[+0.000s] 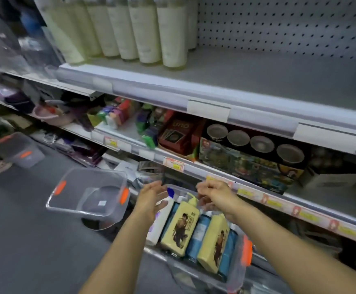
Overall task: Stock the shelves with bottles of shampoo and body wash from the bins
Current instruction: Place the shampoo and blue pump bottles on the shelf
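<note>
Yellow bottle (180,228) lies between left hand (151,200), fingers straight, and right hand (213,194), loosely curled.

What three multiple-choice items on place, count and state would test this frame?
1. Where do the cream bottles stand? A top shelf; B floor; C lowest shelf.
2. How many yellow bottles are in the full bin? A one; B two; C four.
3. How is the left hand? A open, fingers straight; B gripping a yellow bottle; C out of view.
Answers: A, they stand in a row at that shelf's left; B, two yellow picture labels show among blue bottles; A, its fingers are extended over the white bottle, holding nothing.
</note>
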Motion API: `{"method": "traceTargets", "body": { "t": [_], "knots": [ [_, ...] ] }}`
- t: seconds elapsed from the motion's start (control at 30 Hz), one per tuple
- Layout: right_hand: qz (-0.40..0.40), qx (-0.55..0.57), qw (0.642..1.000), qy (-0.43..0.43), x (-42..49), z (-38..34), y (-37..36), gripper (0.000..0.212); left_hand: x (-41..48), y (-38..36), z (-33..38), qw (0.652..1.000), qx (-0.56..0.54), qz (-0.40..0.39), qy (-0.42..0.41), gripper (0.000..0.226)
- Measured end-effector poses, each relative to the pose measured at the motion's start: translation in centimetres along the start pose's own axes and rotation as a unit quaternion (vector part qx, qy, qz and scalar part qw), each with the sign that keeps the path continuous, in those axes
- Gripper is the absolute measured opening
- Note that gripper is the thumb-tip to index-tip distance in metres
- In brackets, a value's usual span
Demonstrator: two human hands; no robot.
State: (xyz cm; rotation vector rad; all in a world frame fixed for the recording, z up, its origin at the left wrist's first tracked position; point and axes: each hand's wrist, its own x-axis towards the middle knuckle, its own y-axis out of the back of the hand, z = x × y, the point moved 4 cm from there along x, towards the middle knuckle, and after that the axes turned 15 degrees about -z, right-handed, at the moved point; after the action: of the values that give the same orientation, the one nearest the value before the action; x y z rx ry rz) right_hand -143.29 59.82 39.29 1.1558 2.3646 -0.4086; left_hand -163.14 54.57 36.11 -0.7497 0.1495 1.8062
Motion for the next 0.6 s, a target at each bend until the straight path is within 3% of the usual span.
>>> {"method": "traceTargets", "body": {
  "t": [0.17, 0.47, 0.57, 0.6],
  "knots": [
    [-0.024, 0.052, 0.995, -0.079, 5.8, 4.2, -4.1, 0.009, 2.5, 5.5, -3.5, 0.995, 0.021, 0.055, 0.084, 0.021],
    [-0.002, 0.114, 0.976, -0.185, 14.3, 9.1, -9.0, 0.017, 7.8, 8.9, -7.2, 0.980, 0.074, 0.054, 0.176, 0.024],
    [0.017, 0.136, 0.972, -0.193, 16.8, 10.8, -10.3, 0.008, 8.8, 9.5, -8.7, 0.978, 0.046, 0.057, 0.194, 0.024],
    [0.031, 0.131, 0.971, -0.197, 17.8, 11.8, -10.4, 0.022, 9.0, 9.7, -9.1, 0.977, 0.046, 0.059, 0.200, 0.022]
  ]
}}
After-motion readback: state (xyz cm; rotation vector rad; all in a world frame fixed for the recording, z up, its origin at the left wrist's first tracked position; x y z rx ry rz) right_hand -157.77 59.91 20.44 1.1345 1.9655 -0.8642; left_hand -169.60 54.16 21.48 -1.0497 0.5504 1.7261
